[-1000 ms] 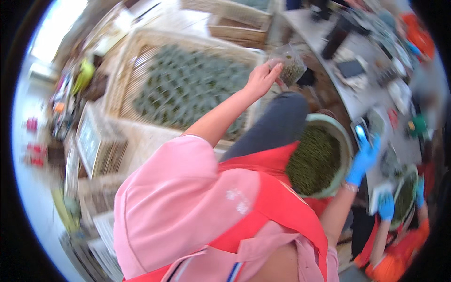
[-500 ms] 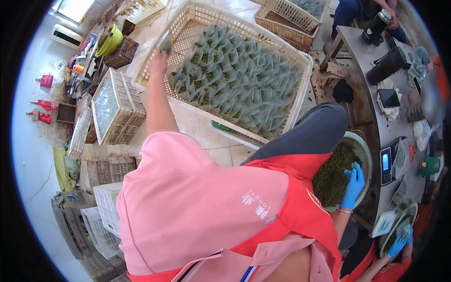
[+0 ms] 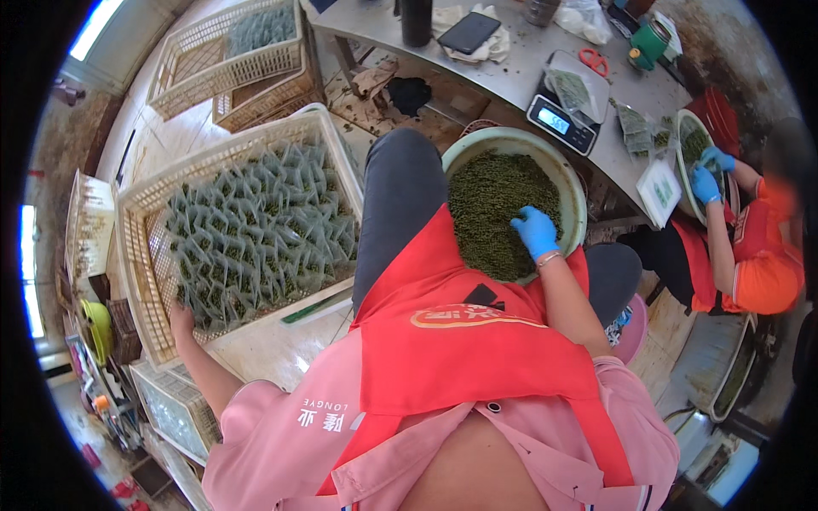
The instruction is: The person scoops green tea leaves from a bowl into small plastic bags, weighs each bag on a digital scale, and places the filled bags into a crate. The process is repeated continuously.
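Reference landmark: the pale green basin (image 3: 574,203), between the wearer's legs.

Right hand (image 3: 535,232), blue-gloved: inside the basin, toward its near right side, over the dark green pellets (image 3: 494,192). Fingers bent and close to one another, tips at the pellet surface; whether any pellets are pinched between them is hidden, so grip not determined. Most of the pellets lie ahead of this hand and to its left.

Left hand (image 3: 181,319), bare: well to the left of the basin, at the near left corner of the cream lattice crate (image 3: 136,226), beside the clear filled bags (image 3: 260,230). Fingers partly hidden and soft in focus; cannot say whether they are spread, together or holding a bag.

Key relation: the crate lies left of the basin, with the dark trouser leg (image 3: 394,187) between them. Its long axis runs crosswise, right end slanting away from the wearer. The left hand is at the end farthest from the basin; the bag rows extend ahead and rightward from it. Pellets nearer the right hand, bags nearer the left.

Beyond the basin, to its right: digital scale (image 3: 558,121) on the metal table (image 3: 503,75), a filled bag (image 3: 571,90) on its plate. Farther right of the basin: co-worker's gloved hands (image 3: 705,183).
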### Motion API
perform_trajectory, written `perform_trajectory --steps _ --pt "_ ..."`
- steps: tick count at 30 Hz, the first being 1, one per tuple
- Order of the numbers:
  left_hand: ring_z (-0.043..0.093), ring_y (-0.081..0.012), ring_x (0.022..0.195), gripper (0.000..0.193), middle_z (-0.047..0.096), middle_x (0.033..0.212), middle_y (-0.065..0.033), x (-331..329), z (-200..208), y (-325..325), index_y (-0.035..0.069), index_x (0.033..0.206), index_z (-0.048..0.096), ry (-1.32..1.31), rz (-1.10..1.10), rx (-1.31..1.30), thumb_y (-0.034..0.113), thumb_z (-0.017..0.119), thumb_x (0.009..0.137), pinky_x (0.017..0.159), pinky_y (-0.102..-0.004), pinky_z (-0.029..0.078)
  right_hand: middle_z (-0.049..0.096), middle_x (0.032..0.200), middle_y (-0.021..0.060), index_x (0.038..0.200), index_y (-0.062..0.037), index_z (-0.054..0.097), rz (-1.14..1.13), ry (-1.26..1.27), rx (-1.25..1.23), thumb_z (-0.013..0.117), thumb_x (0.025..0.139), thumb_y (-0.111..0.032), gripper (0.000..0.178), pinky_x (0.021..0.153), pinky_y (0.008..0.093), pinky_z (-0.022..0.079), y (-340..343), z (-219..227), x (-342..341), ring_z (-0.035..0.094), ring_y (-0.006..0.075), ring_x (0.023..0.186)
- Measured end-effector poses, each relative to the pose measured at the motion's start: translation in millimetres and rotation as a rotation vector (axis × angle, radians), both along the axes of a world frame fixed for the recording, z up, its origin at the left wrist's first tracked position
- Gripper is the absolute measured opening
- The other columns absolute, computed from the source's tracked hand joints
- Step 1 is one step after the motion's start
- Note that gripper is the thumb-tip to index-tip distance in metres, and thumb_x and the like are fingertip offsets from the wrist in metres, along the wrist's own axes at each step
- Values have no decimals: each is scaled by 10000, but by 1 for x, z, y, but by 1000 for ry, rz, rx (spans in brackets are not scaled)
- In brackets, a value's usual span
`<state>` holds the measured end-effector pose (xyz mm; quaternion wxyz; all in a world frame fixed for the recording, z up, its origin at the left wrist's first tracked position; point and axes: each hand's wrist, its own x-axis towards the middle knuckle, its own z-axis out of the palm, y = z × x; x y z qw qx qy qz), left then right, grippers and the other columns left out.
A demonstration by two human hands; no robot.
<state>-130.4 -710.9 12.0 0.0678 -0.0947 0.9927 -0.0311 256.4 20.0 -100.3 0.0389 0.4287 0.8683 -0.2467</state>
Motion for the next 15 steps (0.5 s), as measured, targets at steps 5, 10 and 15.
perform_trajectory --steps 5,10,15 --pt "614 -272 855 520 621 1106 -140 4 36 149 100 1306 454 392 -226 42 129 543 795 791 -404 469 647 871 168 886 -65 618 131 17 -268 686 721 -259 264 743 446 483 -31 -38 9 619 351 841" --pt "572 -277 986 381 627 1046 -110 57 51 368 102 1133 584 469 -996 358 100 588 752 938 -420 390 655 878 164 919 -69 632 -42 107 -584 673 741 -247 256 732 419 496 -3 36 0 632 323 868" --pt "577 -231 1053 327 629 1077 -63 113 48 509 108 1080 589 375 -1401 659 83 602 754 986 -457 362 551 1193 167 1155 -99 567 100 573 359 577 820 -172 343 752 414 510 46 100 -4 605 327 959"
